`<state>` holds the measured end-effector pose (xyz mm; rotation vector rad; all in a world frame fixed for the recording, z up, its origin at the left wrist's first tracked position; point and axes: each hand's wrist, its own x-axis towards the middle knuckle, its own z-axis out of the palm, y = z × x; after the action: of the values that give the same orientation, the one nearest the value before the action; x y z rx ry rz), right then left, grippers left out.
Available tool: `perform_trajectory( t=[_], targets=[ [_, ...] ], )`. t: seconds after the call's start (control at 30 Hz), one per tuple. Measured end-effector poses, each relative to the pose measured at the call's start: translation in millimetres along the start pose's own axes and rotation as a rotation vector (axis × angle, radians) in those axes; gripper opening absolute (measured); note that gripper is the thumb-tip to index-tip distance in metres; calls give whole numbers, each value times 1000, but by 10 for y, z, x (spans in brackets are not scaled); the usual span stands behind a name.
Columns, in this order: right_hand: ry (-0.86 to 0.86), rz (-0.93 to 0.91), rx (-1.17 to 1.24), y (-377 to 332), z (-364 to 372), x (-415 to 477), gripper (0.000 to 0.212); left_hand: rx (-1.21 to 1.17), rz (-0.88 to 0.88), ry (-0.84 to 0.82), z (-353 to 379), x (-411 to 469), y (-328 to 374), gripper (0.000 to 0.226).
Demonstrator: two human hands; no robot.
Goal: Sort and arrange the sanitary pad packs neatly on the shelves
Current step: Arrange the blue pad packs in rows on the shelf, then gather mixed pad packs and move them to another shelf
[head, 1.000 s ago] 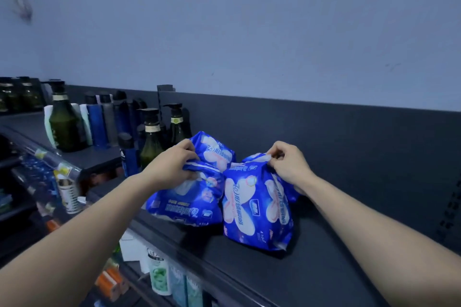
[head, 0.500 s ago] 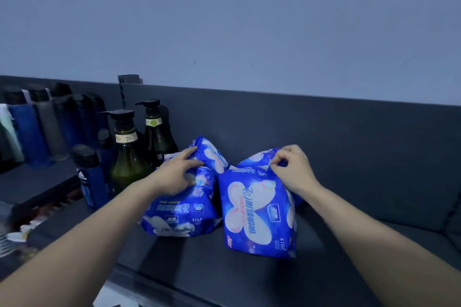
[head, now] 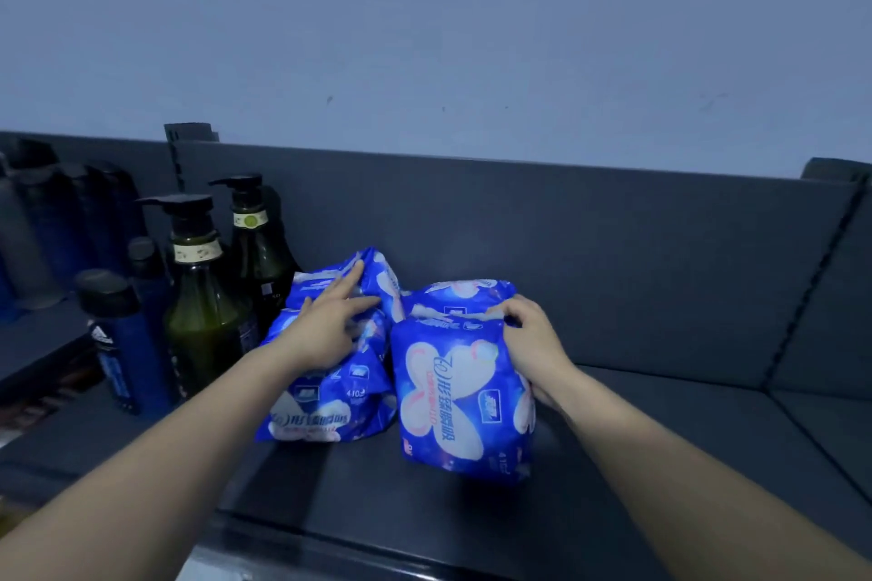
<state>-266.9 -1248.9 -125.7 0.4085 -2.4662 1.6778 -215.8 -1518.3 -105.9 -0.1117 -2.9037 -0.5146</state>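
While the pad packs (head: 453,297) stand just right of the green pump bottle (head: 203,321) | left hand (head: 325,335) straight-fingered, steadying bottle-side packs (head: 325,410) | right hand (head: 528,344) grips far front pack (head: 453,401) top, probably squaring it.

All you get of the person here is two arms and two hands. Left hand (head: 325,335) and right hand (head: 533,344) are both bare. Same for the left forearm (head: 155,453) and right forearm (head: 684,462): bare skin from the wrists right down to the frame edge. The arms look slim and smooth, with fairly slender fingers. Knuckles on the right hand show up pretty clearly. Nails are too blurry to make out.
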Motion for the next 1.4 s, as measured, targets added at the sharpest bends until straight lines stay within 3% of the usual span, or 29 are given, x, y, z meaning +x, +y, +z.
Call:
perform_trajectory(
  t=[0.27,0.4,0.67,0.83,1.03,1.23,1.4],
  targets=[
    [-114,43,-191,-260,-384,-218,10,45,-55,-39,-165,-202,462,53],
    [-137,12,-402,-388,-663,-466,34,156,-104,-29,-246,-306,806,49],
    [-265,16,-842,-363,-1568,-1138,59,353,-163,112,-292,-602,1699,22],
    [-237,25,-946,-282,-2148,-1525,60,339,-82,145,-142,-719,2254,30],
    [-184,91,-1072,-193,-2770,-1974,59,345,80,47,177,-803,2883,15],
    [-93,224,-1198,-94,-3335,-2386,58,355,294,-9,426,-714,3407,39],
    [5,395,-1221,-16,-3668,-2793,58,324,444,-58,621,-712,3864,45]
  ],
)
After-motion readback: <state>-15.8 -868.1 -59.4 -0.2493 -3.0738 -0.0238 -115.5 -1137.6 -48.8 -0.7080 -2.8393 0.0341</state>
